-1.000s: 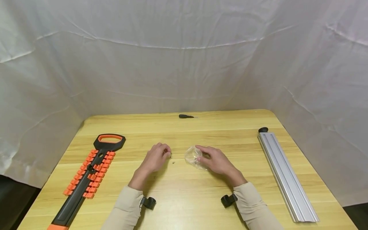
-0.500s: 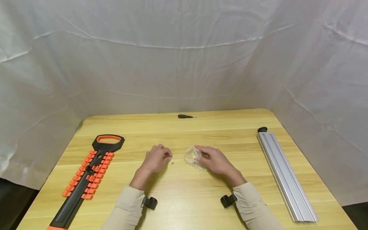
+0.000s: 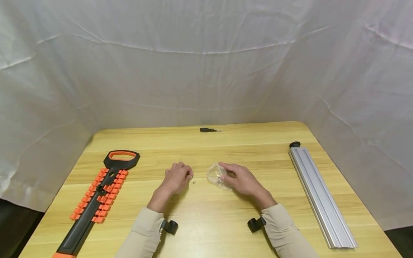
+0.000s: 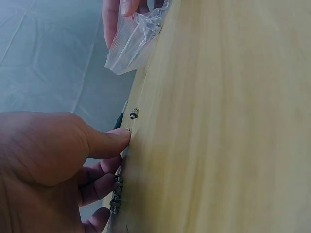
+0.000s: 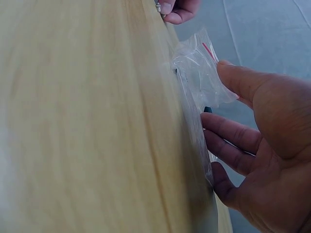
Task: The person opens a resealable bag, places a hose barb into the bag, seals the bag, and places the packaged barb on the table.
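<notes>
My left hand [image 3: 177, 178] is low over the table in the head view, thumb and forefinger pinching a tiny brass-and-silver metal fitting [image 5: 159, 8]. Most of that piece is covered by the fingertips. A loose silver fitting [image 4: 134, 113] lies just ahead of the thumb, and more small metal fittings [image 4: 116, 185] are beside the curled lower fingers in the left wrist view. To the right, my right hand [image 3: 243, 181] holds a clear zip-lock bag [image 5: 197, 68] with a red line along its mouth. The bag rests on the wood, and small metal pieces [image 4: 158, 25] show in it.
A small black-handled screwdriver [image 3: 208, 130] lies by the table's far edge. At the left is a long black rack [image 3: 85, 211] with orange clips and a handle. A silver aluminium rail [image 3: 322, 197] with a black knob lies at the right. White cloth [image 3: 206, 79] hangs behind.
My left hand's fingers have closed in over the small fitting, which is now mostly hidden in the head view. The right hand and the bag have stayed in place.
</notes>
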The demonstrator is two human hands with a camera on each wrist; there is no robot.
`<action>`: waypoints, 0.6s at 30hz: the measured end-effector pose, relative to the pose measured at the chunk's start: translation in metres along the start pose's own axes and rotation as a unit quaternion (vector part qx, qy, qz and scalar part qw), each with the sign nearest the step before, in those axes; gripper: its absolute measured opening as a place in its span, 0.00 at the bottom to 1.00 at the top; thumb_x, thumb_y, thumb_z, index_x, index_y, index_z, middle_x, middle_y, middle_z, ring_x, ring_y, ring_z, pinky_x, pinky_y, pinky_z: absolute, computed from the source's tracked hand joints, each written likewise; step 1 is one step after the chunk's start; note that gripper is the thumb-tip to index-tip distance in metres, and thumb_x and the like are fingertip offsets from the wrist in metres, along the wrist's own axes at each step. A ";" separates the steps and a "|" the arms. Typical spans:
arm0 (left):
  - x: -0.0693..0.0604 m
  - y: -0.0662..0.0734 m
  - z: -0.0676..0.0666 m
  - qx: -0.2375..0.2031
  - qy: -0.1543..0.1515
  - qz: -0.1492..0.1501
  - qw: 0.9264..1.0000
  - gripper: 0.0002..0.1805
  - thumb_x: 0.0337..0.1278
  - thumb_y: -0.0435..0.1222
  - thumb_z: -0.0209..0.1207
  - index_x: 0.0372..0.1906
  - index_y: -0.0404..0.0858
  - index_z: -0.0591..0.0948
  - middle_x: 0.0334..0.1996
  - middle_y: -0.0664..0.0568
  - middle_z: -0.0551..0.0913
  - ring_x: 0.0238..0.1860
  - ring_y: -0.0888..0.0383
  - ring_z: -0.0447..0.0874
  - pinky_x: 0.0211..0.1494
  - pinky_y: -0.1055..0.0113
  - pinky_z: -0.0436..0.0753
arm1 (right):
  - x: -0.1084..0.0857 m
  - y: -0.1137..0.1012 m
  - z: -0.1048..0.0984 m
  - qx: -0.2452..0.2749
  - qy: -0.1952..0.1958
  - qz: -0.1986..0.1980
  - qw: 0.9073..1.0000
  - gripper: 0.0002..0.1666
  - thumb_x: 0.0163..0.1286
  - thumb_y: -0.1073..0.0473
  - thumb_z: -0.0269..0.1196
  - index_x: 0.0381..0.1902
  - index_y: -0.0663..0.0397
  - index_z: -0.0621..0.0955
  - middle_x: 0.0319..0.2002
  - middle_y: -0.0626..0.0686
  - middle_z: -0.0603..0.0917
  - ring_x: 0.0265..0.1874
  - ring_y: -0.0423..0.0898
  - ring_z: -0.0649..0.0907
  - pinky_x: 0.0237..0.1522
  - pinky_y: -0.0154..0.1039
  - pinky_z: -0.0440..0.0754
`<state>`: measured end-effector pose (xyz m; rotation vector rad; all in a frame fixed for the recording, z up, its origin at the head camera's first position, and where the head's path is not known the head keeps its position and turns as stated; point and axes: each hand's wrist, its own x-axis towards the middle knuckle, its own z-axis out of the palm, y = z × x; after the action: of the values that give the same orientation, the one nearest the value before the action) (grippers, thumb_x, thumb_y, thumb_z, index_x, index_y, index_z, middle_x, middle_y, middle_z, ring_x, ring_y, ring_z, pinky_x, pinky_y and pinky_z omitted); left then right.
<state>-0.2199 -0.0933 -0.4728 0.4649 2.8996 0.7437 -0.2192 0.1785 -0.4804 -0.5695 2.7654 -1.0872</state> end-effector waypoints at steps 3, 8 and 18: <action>0.000 -0.001 0.000 -0.004 0.003 0.000 1.000 0.03 0.67 0.39 0.56 0.37 0.46 0.80 0.39 0.55 0.75 0.43 0.53 0.66 0.43 0.56 0.61 | 0.000 0.000 0.000 -0.002 0.000 0.001 1.000 0.30 0.69 0.47 0.61 0.68 0.34 0.70 0.65 0.49 0.76 0.66 0.50 0.73 0.68 0.50 0.68; 0.002 -0.001 0.001 -0.017 0.014 -0.005 1.000 0.05 0.68 0.41 0.55 0.36 0.48 0.79 0.39 0.55 0.76 0.44 0.52 0.68 0.44 0.56 0.63 | 0.000 0.000 0.000 -0.003 0.000 -0.001 1.000 0.31 0.69 0.46 0.61 0.68 0.35 0.70 0.65 0.49 0.76 0.66 0.51 0.73 0.68 0.51 0.68; 0.008 0.011 0.002 -0.068 0.041 0.019 0.997 0.06 0.70 0.39 0.53 0.41 0.43 0.80 0.42 0.53 0.79 0.47 0.51 0.72 0.48 0.53 0.70 | -0.001 0.000 -0.002 0.003 0.000 -0.001 1.000 0.31 0.69 0.46 0.61 0.69 0.37 0.70 0.65 0.49 0.75 0.66 0.51 0.73 0.67 0.51 0.68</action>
<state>-0.2243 -0.0806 -0.4698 0.4850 2.8976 0.9798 -0.2190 0.1798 -0.4792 -0.5713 2.7610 -1.0936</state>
